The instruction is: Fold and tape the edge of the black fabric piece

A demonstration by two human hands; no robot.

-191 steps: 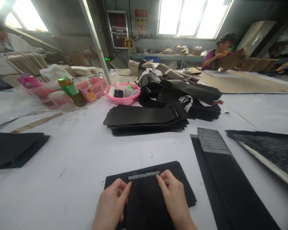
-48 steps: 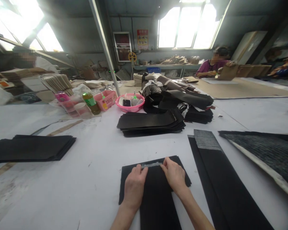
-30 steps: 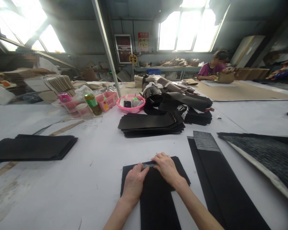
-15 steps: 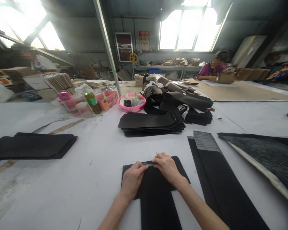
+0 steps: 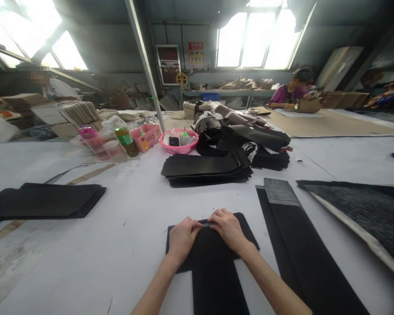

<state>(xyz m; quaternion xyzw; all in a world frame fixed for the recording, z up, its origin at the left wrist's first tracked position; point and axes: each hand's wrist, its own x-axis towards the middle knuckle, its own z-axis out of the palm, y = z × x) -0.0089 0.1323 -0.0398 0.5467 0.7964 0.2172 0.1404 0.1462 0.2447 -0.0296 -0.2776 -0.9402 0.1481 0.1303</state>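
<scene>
A long black strip (image 5: 216, 280) of sheet material lies over a wider black rectangular piece (image 5: 246, 232) and runs toward me. At the strip's far end a small greyish patch (image 5: 205, 224) shows between my fingertips. My left hand (image 5: 183, 238) is closed, its thumb and fingers pinching that end from the left. From the right, my right hand (image 5: 226, 227) pinches the same end, fingers curled and closed. The two hands are close together but apart. My fingers partly hide the strip's edge.
Just beyond are a black stack (image 5: 203, 168) and a pink basin (image 5: 179, 148). To the right lie long black strips (image 5: 302, 236) and dark textured material (image 5: 364, 218); another black stack (image 5: 46, 199) is at left. A co-worker (image 5: 287, 92) sits across the table (image 5: 128, 253).
My left fingertips have shifted slightly right along the strip's end, and less of the greyish patch shows. My right hand stays nearly in place.
</scene>
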